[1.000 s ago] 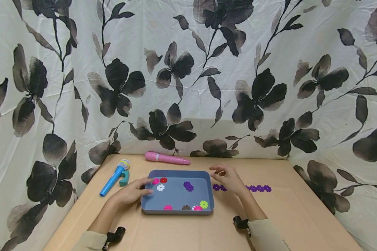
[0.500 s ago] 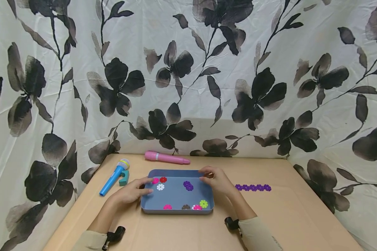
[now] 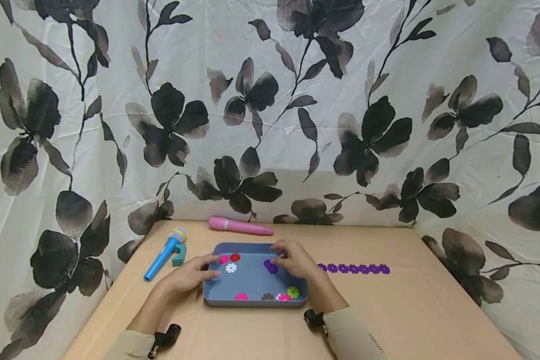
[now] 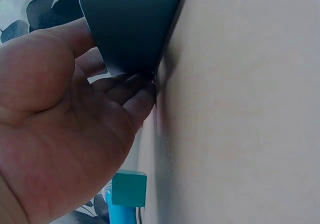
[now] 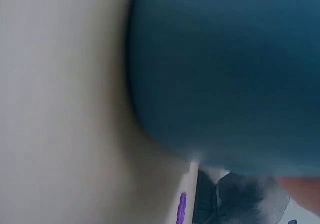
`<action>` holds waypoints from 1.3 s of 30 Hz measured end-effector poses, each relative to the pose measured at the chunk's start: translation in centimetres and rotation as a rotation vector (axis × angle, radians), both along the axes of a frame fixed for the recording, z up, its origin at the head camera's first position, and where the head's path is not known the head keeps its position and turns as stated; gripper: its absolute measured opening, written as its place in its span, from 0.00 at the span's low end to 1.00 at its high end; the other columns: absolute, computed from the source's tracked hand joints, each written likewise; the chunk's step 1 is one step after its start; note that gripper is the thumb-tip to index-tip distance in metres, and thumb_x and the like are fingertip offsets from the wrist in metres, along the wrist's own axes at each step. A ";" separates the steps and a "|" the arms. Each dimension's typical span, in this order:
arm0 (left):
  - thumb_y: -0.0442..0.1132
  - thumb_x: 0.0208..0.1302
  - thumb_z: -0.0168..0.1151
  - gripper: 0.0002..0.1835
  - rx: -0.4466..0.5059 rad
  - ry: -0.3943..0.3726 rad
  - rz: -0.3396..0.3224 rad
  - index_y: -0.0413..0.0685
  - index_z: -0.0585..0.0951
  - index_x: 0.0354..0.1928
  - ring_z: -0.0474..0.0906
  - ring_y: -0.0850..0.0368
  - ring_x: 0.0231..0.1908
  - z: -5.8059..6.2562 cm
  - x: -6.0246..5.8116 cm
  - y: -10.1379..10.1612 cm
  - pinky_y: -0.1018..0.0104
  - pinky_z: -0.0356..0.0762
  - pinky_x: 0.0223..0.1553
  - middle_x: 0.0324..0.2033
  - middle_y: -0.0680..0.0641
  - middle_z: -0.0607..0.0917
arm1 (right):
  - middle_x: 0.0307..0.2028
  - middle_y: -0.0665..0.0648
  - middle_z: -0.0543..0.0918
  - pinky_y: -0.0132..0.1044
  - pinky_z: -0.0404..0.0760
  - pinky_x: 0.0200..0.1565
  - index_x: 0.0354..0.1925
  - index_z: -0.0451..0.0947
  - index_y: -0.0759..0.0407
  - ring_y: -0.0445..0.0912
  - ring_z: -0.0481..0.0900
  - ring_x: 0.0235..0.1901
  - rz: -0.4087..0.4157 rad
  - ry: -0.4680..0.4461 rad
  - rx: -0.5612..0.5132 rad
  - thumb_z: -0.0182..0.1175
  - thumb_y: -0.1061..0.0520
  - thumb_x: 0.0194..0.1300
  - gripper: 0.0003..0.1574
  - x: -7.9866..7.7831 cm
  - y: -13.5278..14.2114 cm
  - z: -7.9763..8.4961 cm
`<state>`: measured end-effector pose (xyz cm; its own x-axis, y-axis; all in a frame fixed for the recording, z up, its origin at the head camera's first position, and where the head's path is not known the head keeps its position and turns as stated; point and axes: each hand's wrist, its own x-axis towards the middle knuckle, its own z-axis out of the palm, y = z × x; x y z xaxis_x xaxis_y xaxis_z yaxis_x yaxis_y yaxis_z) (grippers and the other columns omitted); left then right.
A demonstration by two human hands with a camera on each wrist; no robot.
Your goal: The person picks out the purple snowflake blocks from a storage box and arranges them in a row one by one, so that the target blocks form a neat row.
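A blue-grey tray (image 3: 247,286) lies on the table with several flower-shaped pieces in it. My left hand (image 3: 184,274) holds the tray's left side, thumb and a finger over the rim; in the left wrist view, the other fingers of the left hand (image 4: 75,114) lie against the outer wall. My right hand (image 3: 297,260) reaches over the right rim, thumb and forefinger apart beside the overlapping purple flower pieces (image 3: 270,266). Its other fingers are partly hidden. Right of the tray runs a row of purple flower pieces (image 3: 353,269), its left end behind my right hand.
A blue toy microphone (image 3: 161,259) and a teal block (image 3: 179,256) lie left of the tray. Behind the tray is a pink pen-like stick (image 3: 240,226). White (image 3: 231,268), red (image 3: 235,257) and green (image 3: 293,292) pieces lie in the tray. A floral curtain stands behind the table.
My right hand has moved left from above the purple row to over the tray, uncovering more of the row. The left hand stays on the tray's left side.
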<state>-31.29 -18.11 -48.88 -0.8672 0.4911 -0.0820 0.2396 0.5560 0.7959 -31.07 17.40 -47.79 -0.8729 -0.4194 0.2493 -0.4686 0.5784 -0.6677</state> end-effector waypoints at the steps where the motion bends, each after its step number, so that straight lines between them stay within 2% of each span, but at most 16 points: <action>1: 0.48 0.74 0.64 0.33 -0.001 0.001 0.000 0.45 0.70 0.76 0.50 0.29 0.79 0.0 0.0 0.0 0.31 0.51 0.77 0.78 0.32 0.62 | 0.51 0.60 0.84 0.38 0.84 0.47 0.54 0.86 0.63 0.52 0.83 0.47 0.008 0.001 0.016 0.70 0.62 0.68 0.17 0.0 -0.1 -0.1; 8: 0.47 0.75 0.64 0.33 0.005 -0.001 0.000 0.44 0.69 0.76 0.50 0.29 0.80 0.3 -0.1 0.0 0.31 0.51 0.77 0.78 0.32 0.62 | 0.48 0.60 0.84 0.39 0.83 0.45 0.54 0.85 0.62 0.51 0.82 0.44 0.024 -0.042 0.093 0.71 0.61 0.67 0.18 0.3 -0.4 -0.2; 12: 0.47 0.75 0.63 0.33 0.001 0.002 -0.001 0.44 0.69 0.76 0.50 0.29 0.80 0.1 -0.1 0.0 0.31 0.51 0.77 0.78 0.31 0.61 | 0.52 0.57 0.85 0.43 0.82 0.49 0.57 0.85 0.58 0.50 0.81 0.48 0.037 -0.053 0.177 0.71 0.58 0.68 0.20 0.4 -0.4 -0.5; 17: 0.47 0.75 0.64 0.33 0.009 0.003 -0.001 0.44 0.70 0.76 0.49 0.29 0.80 -0.1 0.0 0.0 0.31 0.50 0.77 0.78 0.31 0.61 | 0.51 0.53 0.86 0.46 0.82 0.55 0.56 0.86 0.56 0.47 0.81 0.50 0.057 -0.033 0.249 0.70 0.58 0.69 0.18 0.5 -0.4 -0.8; 20: 0.47 0.74 0.64 0.33 0.014 0.006 -0.001 0.44 0.70 0.76 0.49 0.29 0.80 -0.1 0.0 0.0 0.31 0.50 0.77 0.78 0.31 0.62 | 0.49 0.52 0.86 0.44 0.83 0.56 0.54 0.87 0.56 0.46 0.81 0.50 0.057 -0.033 0.259 0.69 0.61 0.69 0.16 0.6 -0.4 -0.9; 27: 0.47 0.74 0.64 0.33 0.013 0.000 0.004 0.44 0.70 0.76 0.50 0.29 0.80 -0.1 0.0 0.1 0.31 0.50 0.77 0.78 0.31 0.62 | 0.41 0.49 0.84 0.34 0.80 0.44 0.42 0.86 0.53 0.42 0.77 0.40 0.032 -0.047 0.271 0.70 0.63 0.67 0.07 0.6 -0.4 -1.1; 32: 0.47 0.75 0.63 0.32 0.005 -0.004 0.003 0.44 0.70 0.76 0.49 0.29 0.80 -0.1 0.1 0.1 0.31 0.50 0.77 0.78 0.31 0.61 | 0.37 0.48 0.79 0.31 0.77 0.39 0.37 0.84 0.53 0.40 0.74 0.36 0.018 -0.069 0.257 0.72 0.63 0.65 0.07 0.7 -0.5 -0.9; 39: 0.47 0.75 0.63 0.32 0.007 -0.006 0.003 0.45 0.70 0.76 0.49 0.29 0.80 -0.2 0.1 0.2 0.31 0.51 0.77 0.78 0.31 0.61 | 0.36 0.49 0.80 0.29 0.80 0.38 0.35 0.87 0.55 0.39 0.76 0.36 0.033 -0.072 0.215 0.74 0.66 0.62 0.07 0.8 -0.3 -0.7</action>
<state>-31.21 -17.94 -49.08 -0.8681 0.4892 -0.0835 0.2333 0.5508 0.8013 -30.26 17.05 -48.53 -0.8703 -0.4845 0.0883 -0.4449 0.6966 -0.5629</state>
